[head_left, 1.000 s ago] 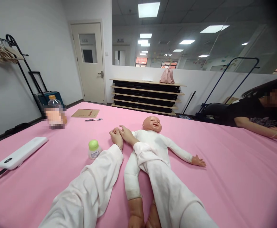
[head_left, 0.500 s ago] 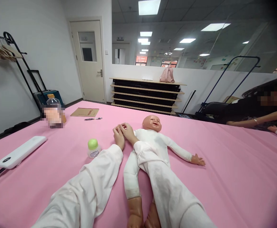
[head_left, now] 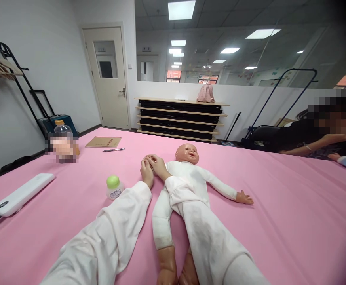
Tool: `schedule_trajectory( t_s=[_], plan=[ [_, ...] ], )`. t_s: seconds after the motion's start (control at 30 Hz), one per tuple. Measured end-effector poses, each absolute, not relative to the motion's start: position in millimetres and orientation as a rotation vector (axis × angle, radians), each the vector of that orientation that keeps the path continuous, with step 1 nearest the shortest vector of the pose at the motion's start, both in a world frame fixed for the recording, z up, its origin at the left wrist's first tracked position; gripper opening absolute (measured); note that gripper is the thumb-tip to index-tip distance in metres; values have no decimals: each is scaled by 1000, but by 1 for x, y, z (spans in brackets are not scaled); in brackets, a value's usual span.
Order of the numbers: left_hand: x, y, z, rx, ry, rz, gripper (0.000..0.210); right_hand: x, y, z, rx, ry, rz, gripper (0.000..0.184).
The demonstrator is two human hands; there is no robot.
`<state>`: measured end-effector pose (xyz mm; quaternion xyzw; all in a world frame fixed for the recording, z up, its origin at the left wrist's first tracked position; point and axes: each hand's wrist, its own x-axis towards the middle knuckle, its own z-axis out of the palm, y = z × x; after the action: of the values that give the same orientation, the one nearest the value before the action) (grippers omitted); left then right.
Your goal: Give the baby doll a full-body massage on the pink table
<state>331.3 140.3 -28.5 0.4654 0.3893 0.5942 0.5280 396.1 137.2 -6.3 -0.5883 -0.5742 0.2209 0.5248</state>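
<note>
A baby doll (head_left: 187, 174) in a white cloth body lies on its back, its head at the far end and its feet toward me. Close together beside its chest, my left hand (head_left: 147, 174) and my right hand (head_left: 158, 166) are closed around the doll's hand on that side. My fingers mostly cover that small hand. The right sleeve crosses over the doll's belly and one leg. The doll's other arm stretches out to the right, palm up. Left of my left sleeve stands a small jar (head_left: 114, 192) with a green lid.
A pink-covered table (head_left: 280, 229) spreads around the doll. On its left are a white device (head_left: 23, 194) with a cable, a bottle (head_left: 63, 128), a brown notebook (head_left: 103, 141) and a pen (head_left: 114, 150). Another person (head_left: 309, 138) sits at the right edge near a second doll.
The view has shifted slightly, so everything sits a little further left. My hands keep the same hold beside the doll, with only slight finger movement.
</note>
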Motion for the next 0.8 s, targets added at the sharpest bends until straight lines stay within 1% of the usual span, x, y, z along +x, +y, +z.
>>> schedule_trajectory(
  t_s=[0.27, 0.63, 0.8],
  plan=[
    [330, 137, -29, 1185, 982, 1417, 31, 398, 135, -8, -1358, -1379, 547, 35],
    [331, 140, -37, 1241, 936, 1381, 38, 400, 133, -4, -1345, -1349, 591, 40],
    [332, 145, -40, 1206, 980, 1397, 36, 397, 136, -5, -1348, -1354, 610, 36]
  ],
)
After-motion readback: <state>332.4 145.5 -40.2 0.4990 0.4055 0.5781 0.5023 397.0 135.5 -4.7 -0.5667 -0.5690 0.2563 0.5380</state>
